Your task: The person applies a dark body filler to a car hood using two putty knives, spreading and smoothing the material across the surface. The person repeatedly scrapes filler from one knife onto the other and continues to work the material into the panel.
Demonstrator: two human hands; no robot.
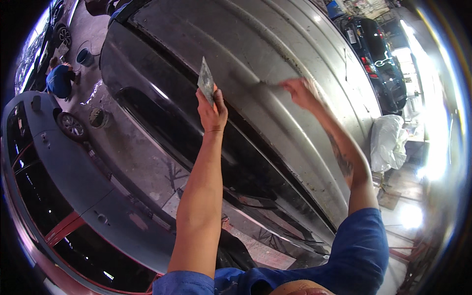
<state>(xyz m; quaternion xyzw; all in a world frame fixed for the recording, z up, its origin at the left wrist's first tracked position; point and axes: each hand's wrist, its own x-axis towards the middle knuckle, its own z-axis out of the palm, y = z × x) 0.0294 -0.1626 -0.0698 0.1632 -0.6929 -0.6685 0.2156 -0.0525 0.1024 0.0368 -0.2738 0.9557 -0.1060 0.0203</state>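
Note:
I look down on the ribbed grey roof of a van [255, 54]. My left hand [212, 110] is raised above the roof's edge and grips a flat grey plate [206, 81] smeared with filler, held upright. My right hand [301, 92] reaches out onto the roof and presses a thin spreader blade [272, 84] against the metal between two ribs. A darker smear lies under the blade. Both forearms are bare, with blue sleeves at the lower edge.
A grey primed car with red patches [59, 167] stands to the left, across a stained concrete floor [132, 152]. A person in blue [60, 81] crouches far left near a bucket [85, 57]. A dark car [376, 54] and a white covered object [388, 140] stand at right.

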